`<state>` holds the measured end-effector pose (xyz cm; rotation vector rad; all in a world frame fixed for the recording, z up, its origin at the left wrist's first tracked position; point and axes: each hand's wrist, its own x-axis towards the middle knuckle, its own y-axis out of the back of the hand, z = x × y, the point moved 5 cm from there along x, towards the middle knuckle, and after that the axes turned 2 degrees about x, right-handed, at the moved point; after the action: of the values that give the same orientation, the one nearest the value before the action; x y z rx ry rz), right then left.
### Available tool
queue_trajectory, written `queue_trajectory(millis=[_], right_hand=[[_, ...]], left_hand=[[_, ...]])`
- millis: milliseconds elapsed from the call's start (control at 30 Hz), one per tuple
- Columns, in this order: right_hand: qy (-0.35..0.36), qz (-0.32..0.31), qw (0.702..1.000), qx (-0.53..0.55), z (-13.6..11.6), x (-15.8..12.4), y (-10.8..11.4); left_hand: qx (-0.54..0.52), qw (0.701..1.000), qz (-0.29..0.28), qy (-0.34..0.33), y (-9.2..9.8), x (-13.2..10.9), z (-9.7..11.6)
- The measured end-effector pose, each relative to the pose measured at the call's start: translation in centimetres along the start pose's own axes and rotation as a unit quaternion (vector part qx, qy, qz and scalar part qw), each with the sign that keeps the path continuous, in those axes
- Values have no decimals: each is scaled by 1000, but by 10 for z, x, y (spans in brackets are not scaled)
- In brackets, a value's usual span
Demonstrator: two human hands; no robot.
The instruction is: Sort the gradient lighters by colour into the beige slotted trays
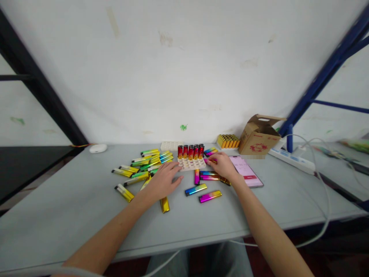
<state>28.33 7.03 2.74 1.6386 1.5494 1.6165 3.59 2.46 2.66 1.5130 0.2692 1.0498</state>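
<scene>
I am watching a cream tray point(192, 166) sitting between the two hands, with red cylinders point(190, 152) standing upright in its far part. The left hand point(165, 179) is lying loosely open, palm down, its fingertips resting by the tray's left edge. The right hand point(223, 165) is pinching a pink-and-gold lighter point(206, 161) just beside the tray. Yellow lighters point(123, 193) are lying scattered left of the left hand; a blue lighter point(196, 189) is resting between both hands on the desk point(219, 221). Right of the right hand, a phone point(248, 171) is lying flat, and an open cardboard box point(259, 136) is standing beyond.
</scene>
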Motion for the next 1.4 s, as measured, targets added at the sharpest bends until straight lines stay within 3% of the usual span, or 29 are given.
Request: queue_trajectory(millis=[300,567,767,867,967,1133,1233,1300,1400], right_hand=[[-11,-18,999,27,-2,0,1],[-113,137,979,100,27,-1,26],[-139,57,987,59,25,-6,33],[-122,48,983,127,18,-5,30],[-141,69,953,259,23,-2,25],[-226,91,843,480,50,5,18],[-221,73,808,541,51,8,16],[-223,68,819,525,46,6,15],[-185,48,887,420,28,3,14]], left_hand=[[0,1000,1,1,-3,-1,-1],[7,1000,-18,2,-2,-1,1],[8,1000,-14,6,-4,-1,-1],[9,1000,-18,7,-4,-1,0],[7,1000,-21,5,-3,-1,0],[2,1000,-15,7,-3,-1,-1],[-6,1000,-11,6,-3,-1,-1],[-9,1000,-10,10,-1,-1,-3],[-7,1000,-9,20,2,1,-6]])
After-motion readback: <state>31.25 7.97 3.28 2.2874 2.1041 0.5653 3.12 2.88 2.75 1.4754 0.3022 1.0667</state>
